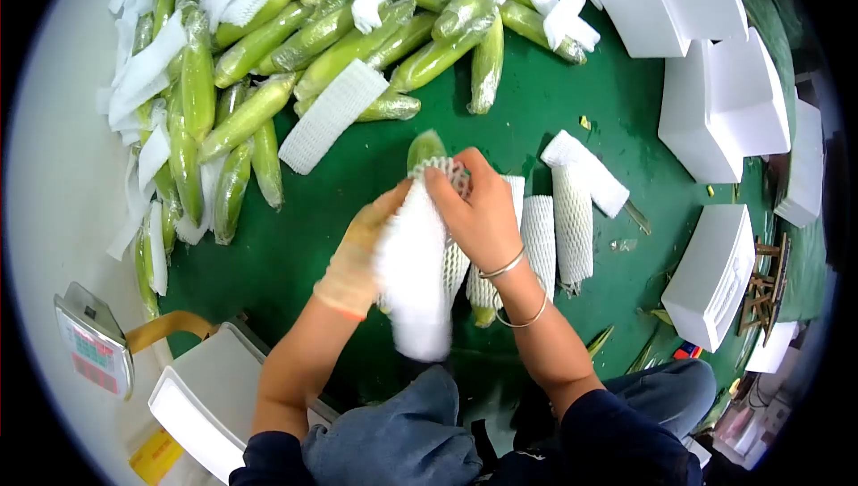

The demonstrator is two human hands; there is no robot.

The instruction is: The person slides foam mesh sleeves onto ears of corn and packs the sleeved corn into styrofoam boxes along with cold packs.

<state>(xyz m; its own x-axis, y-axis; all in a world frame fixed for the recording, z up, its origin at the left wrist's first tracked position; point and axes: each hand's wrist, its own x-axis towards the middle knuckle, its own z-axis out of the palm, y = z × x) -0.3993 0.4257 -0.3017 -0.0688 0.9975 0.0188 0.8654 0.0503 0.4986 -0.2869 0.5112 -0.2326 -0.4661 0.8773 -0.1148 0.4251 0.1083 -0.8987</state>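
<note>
My left hand (357, 258), in a pale thin glove, is closed around the side of a white foam net sleeve (418, 272), which is blurred at its lower part. The green tip of an ear of corn (426, 148) sticks out above the sleeve's mouth. My right hand (483, 218), bare with bangles at the wrist, pinches the mesh edge at that mouth. How far the sleeve covers the ear is hidden by my hands. Just right of my hands, several ears in foam net sleeves, such as a sleeved ear (573, 227), lie side by side.
Film-wrapped ears of corn (259, 115) are heaped at the back left of the green table (313, 218), with loose foam sleeves (332, 117) among them. White foam boxes (710, 276) stand along the right. A scale (94, 343) and a white bin (206, 397) are at the lower left.
</note>
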